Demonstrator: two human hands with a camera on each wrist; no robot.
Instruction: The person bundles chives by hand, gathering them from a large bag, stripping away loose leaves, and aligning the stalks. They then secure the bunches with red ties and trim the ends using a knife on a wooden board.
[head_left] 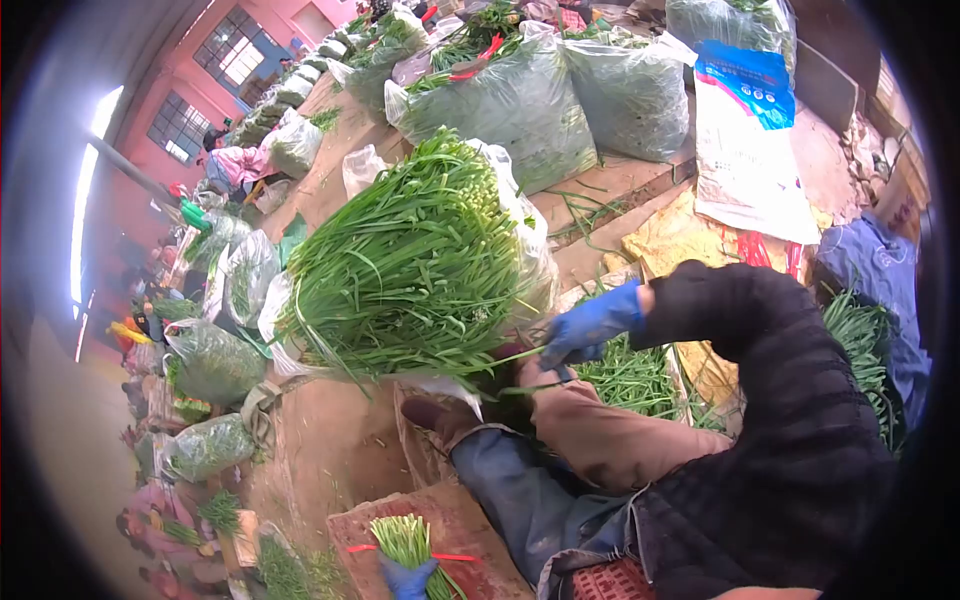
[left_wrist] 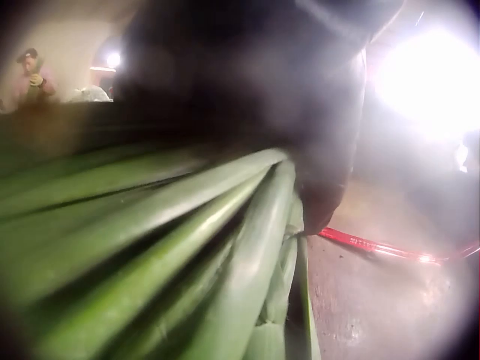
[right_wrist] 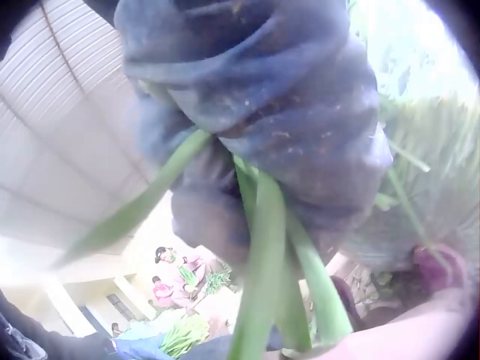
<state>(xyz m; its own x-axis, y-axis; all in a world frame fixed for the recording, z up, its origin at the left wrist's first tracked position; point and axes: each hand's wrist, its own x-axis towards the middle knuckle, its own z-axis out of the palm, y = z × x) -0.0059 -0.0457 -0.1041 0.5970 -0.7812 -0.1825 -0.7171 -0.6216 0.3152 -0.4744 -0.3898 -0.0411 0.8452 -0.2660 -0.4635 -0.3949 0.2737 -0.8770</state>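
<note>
My left hand (head_left: 408, 578), in a blue glove, grips a bundle of green stalks (head_left: 402, 538) with pale cut ends over a reddish-brown board (head_left: 480, 530). A red tie (head_left: 455, 557) lies across the bundle; close up in the left wrist view, the thick stalks (left_wrist: 255, 262) run beneath the dark glove. In another blue glove, my right hand (head_left: 597, 320) pinches a few long green leaves (right_wrist: 266, 262), which stick out from between curled fingers in the right wrist view. That hand is beside a large heap of leafy green stalks (head_left: 400, 270) in an opened plastic bag, above my legs.
Loose greens (head_left: 635, 380) lie beside my leg, under the right arm. Full plastic bags (head_left: 510, 115) stand behind the heap, near a white and blue sack (head_left: 745, 150). More bags (head_left: 215, 360) and other people (head_left: 240, 165) line the far side.
</note>
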